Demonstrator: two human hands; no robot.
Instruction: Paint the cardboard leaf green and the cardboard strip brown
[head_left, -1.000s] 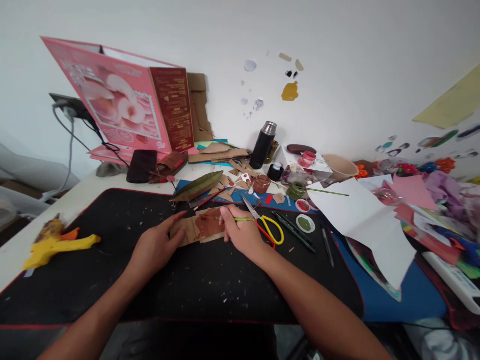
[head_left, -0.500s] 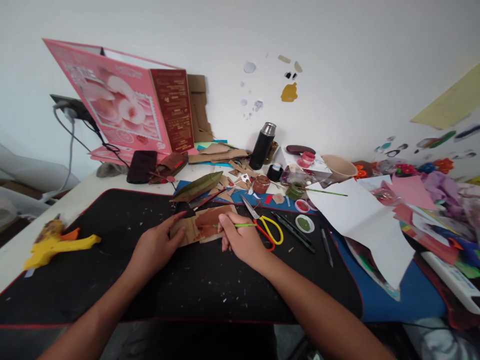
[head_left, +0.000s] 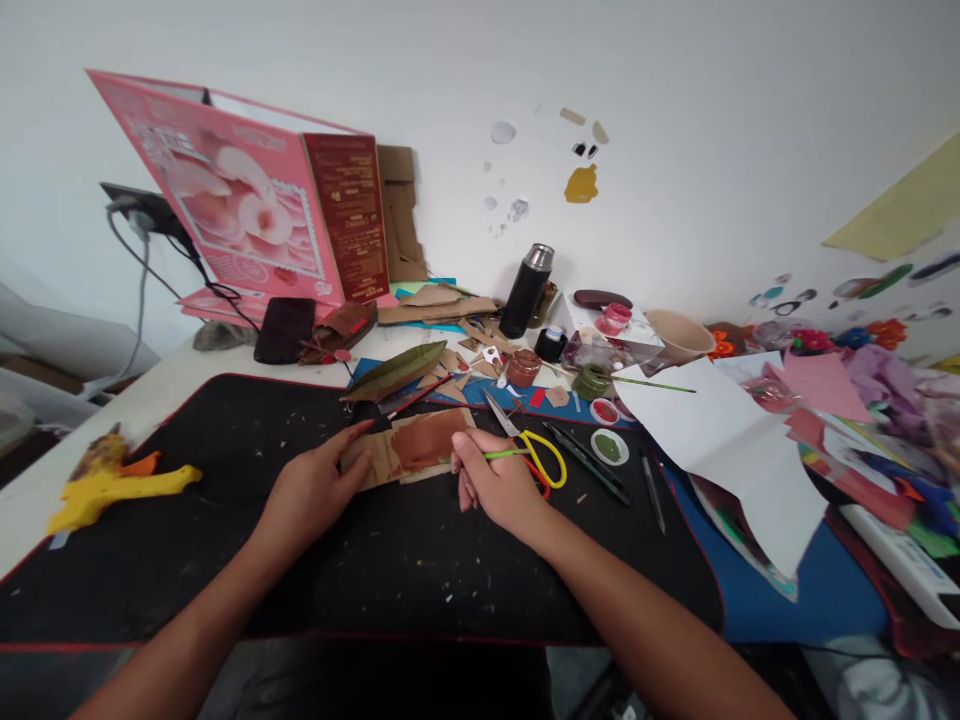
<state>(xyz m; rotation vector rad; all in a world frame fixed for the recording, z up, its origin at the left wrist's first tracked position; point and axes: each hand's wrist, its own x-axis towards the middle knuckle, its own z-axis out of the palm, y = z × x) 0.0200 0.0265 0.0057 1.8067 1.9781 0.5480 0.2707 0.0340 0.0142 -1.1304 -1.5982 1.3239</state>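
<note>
A piece of brown cardboard [head_left: 382, 460] lies on the black mat, its right part coated in reddish-brown paint. My left hand [head_left: 311, 500] grips its left end, thumb on top and fingers along the far edge. In my right hand [head_left: 495, 480], pinched between thumb and fingers, is a thin paintbrush with a green handle [head_left: 506, 453]. The brush tip points left at the right edge of the painted area; whether it touches is hard to tell. Scissors [head_left: 529, 440] with yellow and red handles lie just beyond my right hand.
A yellow glue gun [head_left: 120, 485] lies at the left. Behind the cardboard are a leaf [head_left: 397, 370], cardboard scraps, a brown paint jar [head_left: 523, 368], a green paint jar [head_left: 591, 381] and a black flask [head_left: 526, 292]. Dark pens [head_left: 589, 462] and white paper [head_left: 720, 430] lie rightward.
My right hand has slid a little to the right with the paintbrush, uncovering more of the painted surface. My left hand stays on the cardboard.
</note>
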